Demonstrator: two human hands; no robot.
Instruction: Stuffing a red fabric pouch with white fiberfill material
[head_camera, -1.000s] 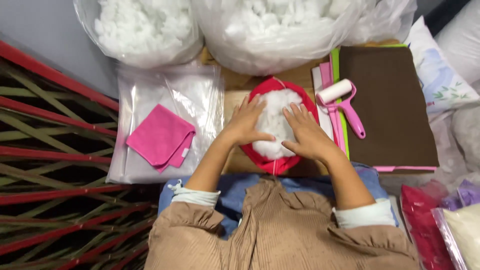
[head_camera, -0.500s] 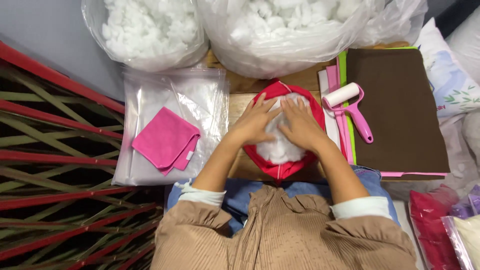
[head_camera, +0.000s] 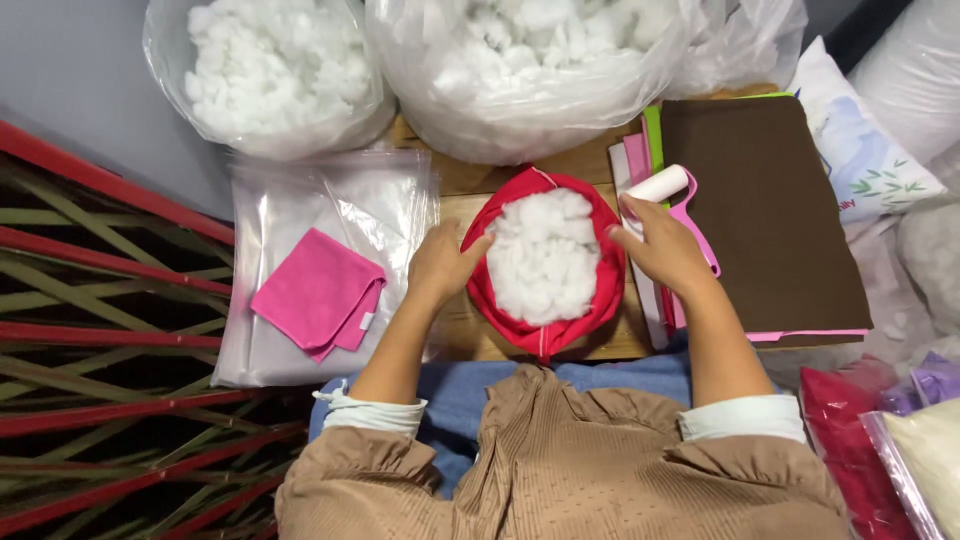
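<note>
Hands (head_camera: 442, 265) (head_camera: 662, 250) spread open, flanking red pouch (head_camera: 548, 335) rim, gripping nothing, white stuffing (head_camera: 543, 255) between

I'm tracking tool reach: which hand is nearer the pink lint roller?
Right. The right hand lies against the lint roller; the left hand is across the red stuffed cover.

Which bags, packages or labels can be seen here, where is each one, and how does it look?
Left clear bag: top left, round, holds white stuffing.
Large clear bag: top centre, holds white stuffing.
Flat clear bags: left of the left hand, under a pink cloth.
Printed white package: upper right, green leaf picture.
</note>
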